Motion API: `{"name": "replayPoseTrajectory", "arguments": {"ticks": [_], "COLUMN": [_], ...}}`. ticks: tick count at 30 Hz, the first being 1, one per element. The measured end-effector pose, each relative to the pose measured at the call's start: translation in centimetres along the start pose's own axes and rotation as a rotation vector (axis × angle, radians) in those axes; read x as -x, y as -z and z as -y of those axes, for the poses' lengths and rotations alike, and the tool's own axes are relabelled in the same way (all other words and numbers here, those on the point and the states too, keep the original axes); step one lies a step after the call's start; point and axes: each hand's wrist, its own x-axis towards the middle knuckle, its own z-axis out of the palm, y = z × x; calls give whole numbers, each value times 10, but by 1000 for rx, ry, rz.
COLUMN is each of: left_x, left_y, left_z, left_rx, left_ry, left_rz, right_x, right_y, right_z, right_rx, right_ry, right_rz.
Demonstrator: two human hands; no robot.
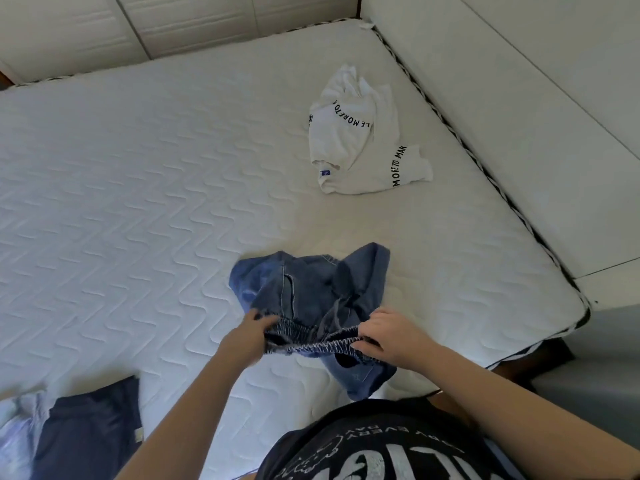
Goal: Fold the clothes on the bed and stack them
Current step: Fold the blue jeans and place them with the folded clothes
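Closest to the camera is the person's chest in a black T-shirt (374, 448) with pale printed lettering, and 2 bare forearms reach forward from it over a white quilted mattress (138, 188).

Both hands hold a pair of blue denim shorts (311, 292) by the gathered elastic waistband. At the waistband's left end the left hand (247, 336) has its fingers curled round the fabric. At the right end the right hand (384, 336) pinches the waistband between curled fingers and thumb. The band is stretched between the 2 hands, just above the mattress. Beyond the hands, the rest of the shorts lies crumpled on the bed, and 1 part hangs below the right hand toward the person's body.

Farther away, near the far right edge of the mattress and well apart from the shorts, lies a crumpled white T-shirt (360, 143) with black lettering.

At the lower left corner, near the left elbow, a dark navy garment (86, 434) lies flat on the mattress, with a pale blue-white garment (17, 427) just beside it at the frame's edge.

A padded cream headboard (194, 22) runs behind the mattress.
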Motion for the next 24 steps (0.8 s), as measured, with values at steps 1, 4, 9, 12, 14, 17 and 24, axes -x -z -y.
{"name": "replayPoseTrajectory", "arguments": {"ticks": [1,4,9,12,14,17,24], "left_x": [-2,-3,-1,1,4,8,9], "left_y": [-5,-17,-30,-30,-29,-27,-12], "left_z": [-2,-8,-15,-17,-21,-23,6], "left_rx": [-108,-226,-163,-112,-115,-73,43], "left_ry": [-15,29,164,224,232,265,307], "left_rz": [79,181,162,110,63,-18,-209], "right_x": [1,8,18,24,30,36,42], "right_y": [-1,-5,-16,-15,-17,-21,-20], "right_z": [-1,-5,-15,-19,-22,-22,-33], "right_rx": [10,78,275,315,359,324,196], "right_ry": [15,41,-83,-187,-186,-310,-543], "right_rz": [43,187,428,467,403,332,281]}}
